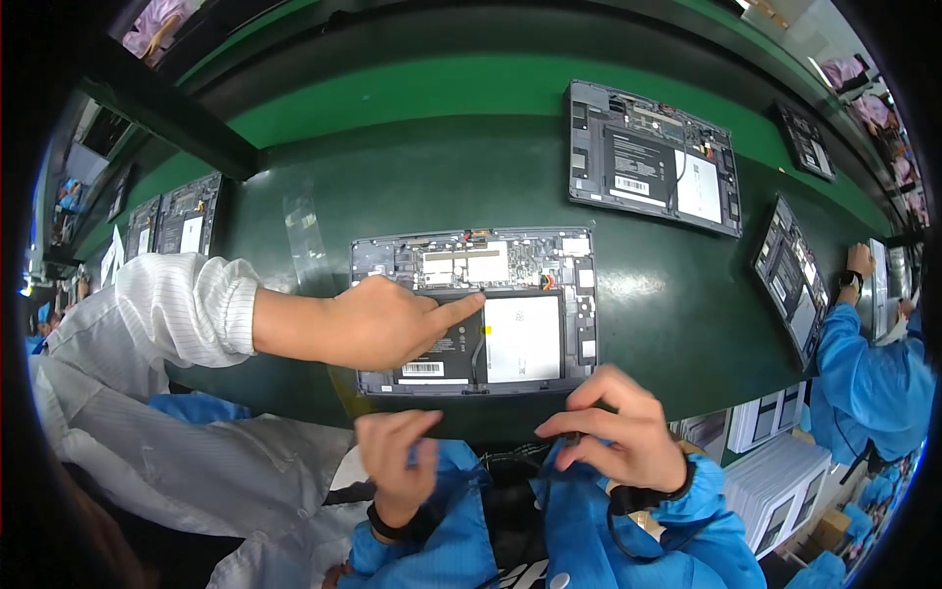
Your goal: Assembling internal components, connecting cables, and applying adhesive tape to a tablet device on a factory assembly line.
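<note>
Here the opened tablet (476, 312) lies flat on the green counter (412, 177), just beyond both hands. The right hand (620, 429) pinches a small dark part; left hand (394, 461) hovers, fingers loosely curled, empty. A co-worker's pointing hand (378, 322) marks the battery edge; best approach steadily there.

The left hand (397, 461) is held loosely curled, thumb up; the right hand (618, 432) is bent down, fingertips pinched together (both wrists banded in black, sleeves blue).

sleeves: bright blue, both forearms, lower frame | wrists: black straps | left hand (394, 459), right hand (618, 429): were bare
</note>
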The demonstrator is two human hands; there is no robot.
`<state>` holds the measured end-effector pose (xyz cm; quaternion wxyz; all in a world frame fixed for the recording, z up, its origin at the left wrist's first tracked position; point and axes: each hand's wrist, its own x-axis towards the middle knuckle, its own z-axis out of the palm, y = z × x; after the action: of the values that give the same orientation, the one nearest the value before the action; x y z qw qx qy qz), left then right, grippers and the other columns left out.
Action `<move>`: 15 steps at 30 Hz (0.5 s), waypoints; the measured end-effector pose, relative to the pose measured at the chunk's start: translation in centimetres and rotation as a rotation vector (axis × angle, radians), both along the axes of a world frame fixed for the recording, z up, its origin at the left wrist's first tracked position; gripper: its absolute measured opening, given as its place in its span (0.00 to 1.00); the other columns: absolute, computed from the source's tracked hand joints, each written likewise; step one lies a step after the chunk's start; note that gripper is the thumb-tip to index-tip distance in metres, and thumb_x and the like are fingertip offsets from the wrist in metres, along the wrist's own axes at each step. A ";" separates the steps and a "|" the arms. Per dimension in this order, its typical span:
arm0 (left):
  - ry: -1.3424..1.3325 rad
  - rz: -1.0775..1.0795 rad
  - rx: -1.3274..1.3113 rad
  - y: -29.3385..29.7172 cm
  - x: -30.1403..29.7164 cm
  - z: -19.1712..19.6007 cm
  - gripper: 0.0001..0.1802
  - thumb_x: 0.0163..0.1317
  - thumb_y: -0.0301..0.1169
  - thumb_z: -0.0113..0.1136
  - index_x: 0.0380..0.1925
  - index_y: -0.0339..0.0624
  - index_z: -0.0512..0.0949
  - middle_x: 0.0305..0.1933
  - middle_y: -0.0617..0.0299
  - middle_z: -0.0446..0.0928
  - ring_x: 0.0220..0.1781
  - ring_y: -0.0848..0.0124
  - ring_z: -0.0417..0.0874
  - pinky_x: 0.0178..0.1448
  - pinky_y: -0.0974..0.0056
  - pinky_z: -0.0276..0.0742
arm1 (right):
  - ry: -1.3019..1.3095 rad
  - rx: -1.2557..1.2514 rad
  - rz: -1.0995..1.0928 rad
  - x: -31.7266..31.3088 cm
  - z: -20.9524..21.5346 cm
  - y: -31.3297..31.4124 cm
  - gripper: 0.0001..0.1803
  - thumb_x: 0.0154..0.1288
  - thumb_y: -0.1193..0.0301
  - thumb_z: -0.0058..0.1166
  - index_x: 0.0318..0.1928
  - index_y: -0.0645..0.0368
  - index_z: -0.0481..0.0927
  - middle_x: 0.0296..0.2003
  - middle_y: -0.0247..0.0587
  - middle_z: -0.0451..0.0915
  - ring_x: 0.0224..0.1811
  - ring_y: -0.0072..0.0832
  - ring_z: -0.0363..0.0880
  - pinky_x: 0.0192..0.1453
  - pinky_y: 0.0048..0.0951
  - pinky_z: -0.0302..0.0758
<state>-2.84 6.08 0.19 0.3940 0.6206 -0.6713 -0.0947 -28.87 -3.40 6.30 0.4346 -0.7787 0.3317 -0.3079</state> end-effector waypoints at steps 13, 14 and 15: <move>0.098 -0.336 0.097 -0.8 -2.8 2.7 0.20 0.42 0.30 0.79 0.40 0.43 0.90 0.31 0.65 0.87 0.33 0.67 0.79 0.41 0.63 0.67 | -0.372 0.320 -0.201 1.9 -4.0 4.1 0.18 0.47 0.79 0.77 0.42 0.63 0.90 0.38 0.42 0.87 0.38 0.29 0.86 0.42 0.27 0.80; 0.098 -0.334 0.096 -0.8 -2.8 2.6 0.20 0.42 0.30 0.79 0.40 0.43 0.90 0.31 0.65 0.87 0.33 0.67 0.79 0.41 0.63 0.67 | -0.333 0.320 -0.169 1.7 -3.9 4.0 0.18 0.47 0.79 0.76 0.42 0.62 0.90 0.38 0.42 0.87 0.39 0.29 0.86 0.42 0.27 0.81; 0.095 -0.338 0.102 -0.8 -2.8 2.6 0.19 0.43 0.30 0.79 0.40 0.42 0.90 0.31 0.65 0.87 0.33 0.67 0.79 0.40 0.63 0.67 | -0.332 0.321 -0.168 1.6 -3.9 4.0 0.18 0.47 0.79 0.76 0.42 0.62 0.90 0.38 0.42 0.87 0.39 0.29 0.86 0.42 0.27 0.81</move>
<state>-5.65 5.31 2.82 0.3717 0.5129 -0.7410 -0.2228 -27.29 0.62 2.43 0.5740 -0.6080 0.3640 -0.4103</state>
